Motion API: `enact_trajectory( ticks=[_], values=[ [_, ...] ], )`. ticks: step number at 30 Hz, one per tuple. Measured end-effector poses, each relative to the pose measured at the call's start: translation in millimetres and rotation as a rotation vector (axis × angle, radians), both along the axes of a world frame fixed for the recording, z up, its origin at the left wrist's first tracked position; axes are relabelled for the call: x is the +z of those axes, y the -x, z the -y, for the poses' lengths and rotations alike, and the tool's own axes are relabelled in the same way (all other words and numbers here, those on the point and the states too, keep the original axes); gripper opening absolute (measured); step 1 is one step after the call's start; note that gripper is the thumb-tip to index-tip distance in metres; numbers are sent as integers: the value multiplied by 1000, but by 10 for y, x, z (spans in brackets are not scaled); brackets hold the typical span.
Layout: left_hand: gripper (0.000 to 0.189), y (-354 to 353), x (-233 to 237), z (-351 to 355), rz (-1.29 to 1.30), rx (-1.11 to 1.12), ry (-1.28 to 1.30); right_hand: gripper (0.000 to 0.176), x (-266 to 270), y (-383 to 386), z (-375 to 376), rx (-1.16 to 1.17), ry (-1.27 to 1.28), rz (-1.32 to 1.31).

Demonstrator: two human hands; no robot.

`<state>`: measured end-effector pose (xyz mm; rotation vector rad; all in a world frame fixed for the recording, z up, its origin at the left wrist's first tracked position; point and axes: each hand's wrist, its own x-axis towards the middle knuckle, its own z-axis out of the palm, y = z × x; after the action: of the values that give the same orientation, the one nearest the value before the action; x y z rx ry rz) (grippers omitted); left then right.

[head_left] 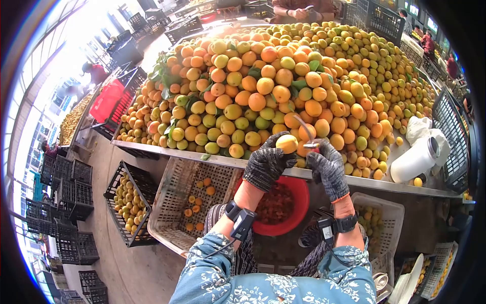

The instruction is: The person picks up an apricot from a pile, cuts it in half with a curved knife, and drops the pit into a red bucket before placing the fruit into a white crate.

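Note:
Both of my hands wear dark grey knit gloves and are raised over the near edge of the table. My left hand (270,161) is closed on a yellow apricot (286,144), held between thumb and fingers. Just beside it, my right hand (328,165) grips a small tool with a thin curved metal blade (304,126) and a reddish handle, mostly hidden by the fingers. The blade points up and away, apart from the held fruit. Behind both hands rises a large heap of apricots (263,86) with some green leaves among them.
Below the metal table edge (228,162) stand a red basin (302,195) of dark reddish pieces, a pale crate (167,202) with some apricots, and a black crate (147,200) of fruit. A white jug (412,164) lies at right. Across the heap sits another person (304,11).

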<state>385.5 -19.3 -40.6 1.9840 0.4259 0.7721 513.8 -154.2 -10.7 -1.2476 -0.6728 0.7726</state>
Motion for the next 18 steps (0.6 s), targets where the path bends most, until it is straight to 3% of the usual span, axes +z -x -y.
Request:
enact_trajectory(
  ticks=[3,5,6,9,11,13,15,16,18],
  values=[
    [43,18,-122,-114,114,-18,157,19,-32,140,18,59,49,-11],
    [43,75,-17,-127,487,-364,1177,18,-82,195,9,80,18,88],
    [38,74,-13,-120,511,-299,1286,15,-86,237,15,75,51,39],
    [31,62,13,-116,593,-259,1381,16,-96,344,7,67,73,-50],
    [29,53,-40,-124,575,-217,1392,21,-184,335,-8,55,26,132],
    [27,63,-84,-134,558,-179,1404,21,-124,352,-14,59,21,128],
    [25,78,-97,-119,256,-58,656,21,-80,381,-3,14,99,200],
    [25,72,-83,-113,256,-58,656,21,-98,391,-7,14,99,200],
    [20,54,-47,-98,396,-144,1042,21,-151,414,-18,-17,81,286]
  ],
)
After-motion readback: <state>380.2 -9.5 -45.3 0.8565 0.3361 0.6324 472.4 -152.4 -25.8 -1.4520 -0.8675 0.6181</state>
